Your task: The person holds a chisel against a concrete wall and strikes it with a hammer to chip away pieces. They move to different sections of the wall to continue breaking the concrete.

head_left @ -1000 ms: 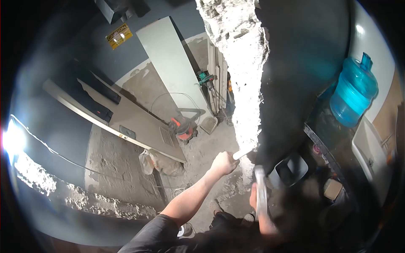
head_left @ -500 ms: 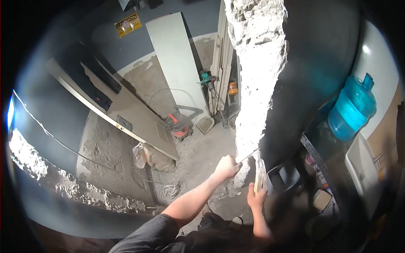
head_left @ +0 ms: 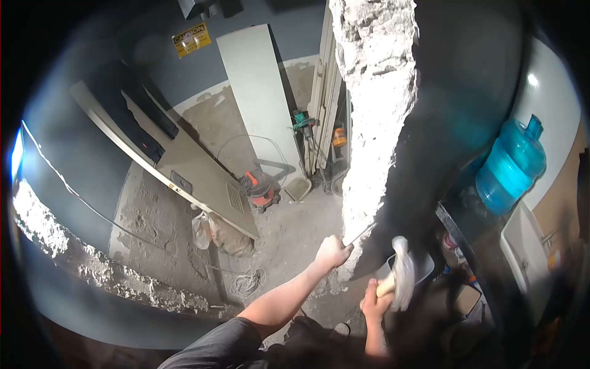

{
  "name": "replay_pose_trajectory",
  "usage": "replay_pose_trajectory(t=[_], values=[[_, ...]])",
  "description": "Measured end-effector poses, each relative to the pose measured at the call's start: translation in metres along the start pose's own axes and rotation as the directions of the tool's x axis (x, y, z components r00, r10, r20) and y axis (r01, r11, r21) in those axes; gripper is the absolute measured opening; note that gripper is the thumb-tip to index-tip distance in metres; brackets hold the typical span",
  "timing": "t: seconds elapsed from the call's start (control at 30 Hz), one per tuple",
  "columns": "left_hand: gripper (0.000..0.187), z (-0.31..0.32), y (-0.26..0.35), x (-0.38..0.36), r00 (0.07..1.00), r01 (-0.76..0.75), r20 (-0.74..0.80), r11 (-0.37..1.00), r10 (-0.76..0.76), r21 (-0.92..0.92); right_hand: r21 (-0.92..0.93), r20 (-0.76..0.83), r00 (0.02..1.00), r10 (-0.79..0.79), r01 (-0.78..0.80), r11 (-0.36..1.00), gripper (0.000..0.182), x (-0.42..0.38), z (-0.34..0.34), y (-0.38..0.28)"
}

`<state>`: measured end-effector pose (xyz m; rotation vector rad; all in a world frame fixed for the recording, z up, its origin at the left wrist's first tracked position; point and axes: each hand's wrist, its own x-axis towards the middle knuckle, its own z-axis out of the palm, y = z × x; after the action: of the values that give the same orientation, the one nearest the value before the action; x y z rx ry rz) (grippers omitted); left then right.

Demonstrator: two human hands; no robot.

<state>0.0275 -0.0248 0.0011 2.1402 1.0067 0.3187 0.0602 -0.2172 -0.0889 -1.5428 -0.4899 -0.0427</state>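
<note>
My left hand (head_left: 333, 252) is wrapped round a thin metal chisel (head_left: 360, 236), whose tip touches the lower part of the rough, broken wall edge (head_left: 378, 123). To the right of it and lower, my right hand (head_left: 374, 300) grips the pale handle of a hammer (head_left: 402, 273). The hammer's head is apart from the chisel and partly blurred. Brightly lit, the wall edge runs upward from the chisel, with uneven plaster along it.
A blue water bottle (head_left: 511, 165) stands at the right near a white sink (head_left: 524, 246). Behind are a red vacuum (head_left: 260, 192), a leaning white panel (head_left: 253, 92) and a door (head_left: 203, 178) on the left. Coiled cable (head_left: 247, 283) and a filled bag (head_left: 228, 237) lie on the floor.
My right hand has swung the hammer down and right, away from the chisel. My left hand still holds the chisel against the wall edge, slightly lower in view.
</note>
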Motion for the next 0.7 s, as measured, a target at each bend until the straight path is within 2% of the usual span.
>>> replay_pose_trajectory(t=[0.03, 0.1, 0.13, 0.17, 0.23, 0.27, 0.3, 0.37, 0.43, 0.5, 0.57, 0.6, 0.63, 0.67, 0.7], values=[[0.032, 0.002, -0.002, -0.001, 1.0, 0.007, 0.008, 1.0, -0.007, 0.003, 0.091, 0.106, 0.981, -0.164, 0.155, 0.984, 0.02, 0.012, -0.005, -0.062], [0.036, 0.003, -0.002, 0.001, 1.0, 0.019, 0.021, 0.998, -0.018, -0.052, 0.222, -0.057, 0.89, -0.453, 0.454, 0.863, 0.013, 0.018, 0.006, -0.048], [0.036, 0.002, -0.002, 0.001, 1.0, 0.02, 0.021, 0.998, -0.019, -0.053, 0.233, -0.046, 0.883, -0.467, 0.464, 0.855, 0.02, 0.022, 0.003, -0.048], [0.036, -0.001, -0.002, 0.002, 0.998, 0.051, 0.05, 0.997, -0.048, -0.053, 0.121, -0.061, 0.859, -0.508, 0.511, 0.851, 0.017, 0.024, 0.005, -0.049], [0.037, -0.003, -0.005, 0.004, 0.994, 0.081, 0.084, 0.995, -0.076, -0.053, -0.102, 0.069, 0.892, -0.446, 0.451, 0.887, 0.017, 0.024, 0.01, -0.061], [0.036, -0.004, -0.007, 0.007, 0.994, 0.062, 0.088, 0.997, -0.058, -0.043, -0.311, 0.284, 0.935, -0.211, 0.298, 0.903, 0.021, 0.019, 0.007, -0.023], [0.036, -0.003, -0.009, 0.008, 0.995, 0.046, 0.093, 0.998, -0.042, -0.034, -0.315, 0.285, 0.935, -0.211, 0.299, 0.901, 0.021, 0.016, 0.006, -0.03], [0.036, -0.006, -0.002, 0.01, 0.997, 0.039, 0.06, 0.999, -0.037, -0.029, -0.206, 0.136, 0.963, -0.234, 0.258, 0.944, 0.022, 0.014, 0.008, -0.059], [0.035, -0.005, -0.001, 0.003, 0.997, 0.042, 0.064, 0.999, -0.042, 0.001, -0.335, 0.161, 0.961, -0.226, 0.269, 0.903, 0.023, 0.001, 0.0, -0.068], [0.035, -0.001, -0.003, 0.001, 0.997, 0.033, 0.065, 0.999, -0.031, -0.031, -0.326, 0.154, 0.952, -0.263, 0.3, 0.897, 0.018, -0.004, -0.005, -0.038], [0.035, 0.001, -0.005, 0.003, 0.998, 0.015, 0.054, 0.998, -0.012, -0.061, -0.289, 0.155, 0.897, -0.415, 0.442, 0.849, 0.017, 0.005, 0.002, -0.03], [0.035, 0.001, -0.006, 0.004, 0.998, 0.025, 0.059, 0.999, -0.022, -0.046, -0.402, 0.203, 0.946, -0.253, 0.316, 0.859, 0.02, 0.01, 0.012, -0.035], [0.035, 0.002, -0.006, 0.003, 0.997, 0.037, 0.065, 0.999, -0.035, -0.031, -0.471, 0.337, 0.874, 0.35, -0.166, 0.866, 0.02, 0.023, 0.014, -0.026], [0.035, 0.004, -0.009, -0.003, 0.997, 0.037, 0.068, 0.999, -0.035, -0.033, -0.385, 0.251, 0.967, 0.04, 0.061, 0.921, 0.021, 0.016, 0.014, -0.021], [0.035, 0.005, -0.008, -0.004, 0.998, 0.011, 0.06, 1.0, -0.01, -0.005, -0.323, 0.129, 0.95, -0.286, 0.313, 0.893, 0.022, 0.015, 0.017, -0.022]])
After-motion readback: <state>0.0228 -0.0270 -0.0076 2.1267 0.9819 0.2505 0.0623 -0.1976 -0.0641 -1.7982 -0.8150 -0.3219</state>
